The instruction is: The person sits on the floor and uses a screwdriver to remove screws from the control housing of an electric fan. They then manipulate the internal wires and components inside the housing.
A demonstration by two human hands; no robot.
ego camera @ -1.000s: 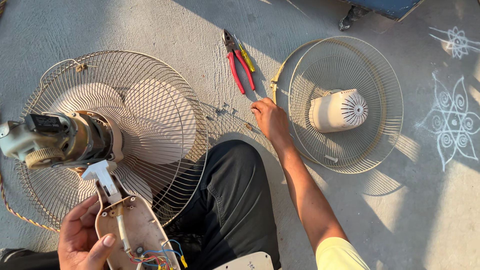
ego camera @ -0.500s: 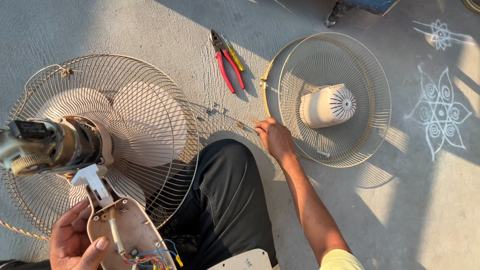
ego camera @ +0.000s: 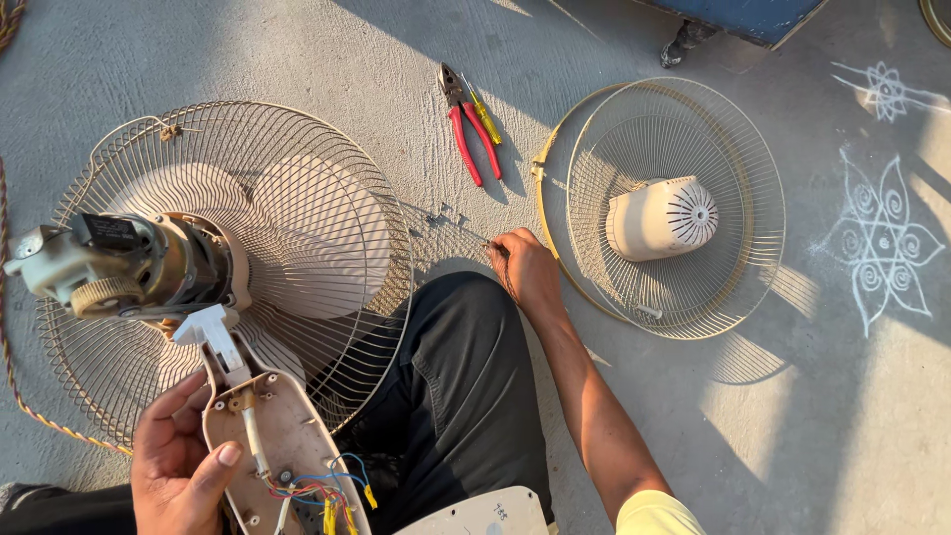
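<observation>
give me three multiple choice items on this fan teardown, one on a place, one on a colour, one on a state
1. Where does the detached motor cover lie?
A. inside the loose grille
B. beside the red pliers
C. on the person's lap

2. What colour are the pliers' handles?
A. blue
B. red
C. black

3. What is the left hand doing?
A. resting flat on the ground
B. gripping the open fan neck housing
C. holding the pliers

Answers: 1 A, the cover sits within the grille's rim. 2 B, both handles show red. 3 B, fingers wrap the housing with wires exposed, while the right hand reaches to small screws on the concrete.
</observation>
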